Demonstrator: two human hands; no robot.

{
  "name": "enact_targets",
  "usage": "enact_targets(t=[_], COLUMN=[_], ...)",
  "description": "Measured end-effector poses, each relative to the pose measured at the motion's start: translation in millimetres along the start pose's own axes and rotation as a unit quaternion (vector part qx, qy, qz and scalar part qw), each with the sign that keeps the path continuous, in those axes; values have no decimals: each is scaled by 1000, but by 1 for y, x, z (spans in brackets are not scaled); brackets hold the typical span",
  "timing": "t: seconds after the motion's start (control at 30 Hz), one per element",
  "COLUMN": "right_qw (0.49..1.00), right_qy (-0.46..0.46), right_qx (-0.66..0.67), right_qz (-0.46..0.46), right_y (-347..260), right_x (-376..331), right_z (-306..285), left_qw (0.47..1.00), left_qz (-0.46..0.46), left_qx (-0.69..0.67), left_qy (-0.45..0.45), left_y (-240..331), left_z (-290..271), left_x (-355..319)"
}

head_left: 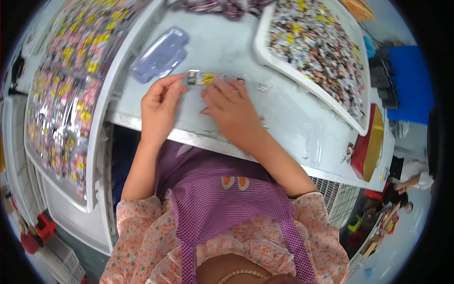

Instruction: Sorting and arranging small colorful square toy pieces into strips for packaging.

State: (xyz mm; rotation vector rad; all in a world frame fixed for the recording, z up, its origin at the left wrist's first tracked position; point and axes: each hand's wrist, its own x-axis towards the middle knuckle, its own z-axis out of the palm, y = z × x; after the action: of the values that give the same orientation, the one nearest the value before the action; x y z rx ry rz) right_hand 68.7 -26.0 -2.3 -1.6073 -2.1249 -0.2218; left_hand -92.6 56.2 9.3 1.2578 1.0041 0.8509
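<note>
On the pale table, a short row of small flat printed pieces (pixel 191 77), one of them yellow, lies in front of me. My right hand (pixel 231 111) rests palm down over the right part of this row, fingers stretched out, and hides some pieces. Beside the row's left end, my left hand (pixel 161 104) has its thumb and forefinger pressed together; whatever is between them is too small to make out. Just beyond my left hand lies a clear plastic blister shell (pixel 161 55). A loose small piece (pixel 263 87) lies to the right of my right fingers.
A white tray (pixel 309 87) heaped with small printed pieces stands at the right. Along the left, another white tray (pixel 109 78) holds filled clear packs. A red and gold box (pixel 368 146) sits at the table's right end. Crumpled cloth (pixel 231 7) lies at the far edge.
</note>
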Motion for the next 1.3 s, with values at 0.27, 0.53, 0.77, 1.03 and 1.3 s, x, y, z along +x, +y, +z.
enact_targets(t=[0.27,0.53,0.77,1.03,1.3], right_qw=[998,995,975,956,954], right_qy=[28,-65,-159,-140,-126], right_qx=[29,65,85,149,175], right_qz=[42,39,127,212,210], right_y=[9,16,39,39,46], right_x=[5,10,18,16,13], right_z=[-6,-7,-26,-31,-31], left_qw=[988,974,984,977,962], left_qz=[91,141,132,175,111], left_qx=[106,149,78,98,247], left_qy=[65,98,92,67,-45], left_y=[-10,-16,-11,-20,2], left_z=[7,3,22,16,26], left_x=[10,14,18,24,50])
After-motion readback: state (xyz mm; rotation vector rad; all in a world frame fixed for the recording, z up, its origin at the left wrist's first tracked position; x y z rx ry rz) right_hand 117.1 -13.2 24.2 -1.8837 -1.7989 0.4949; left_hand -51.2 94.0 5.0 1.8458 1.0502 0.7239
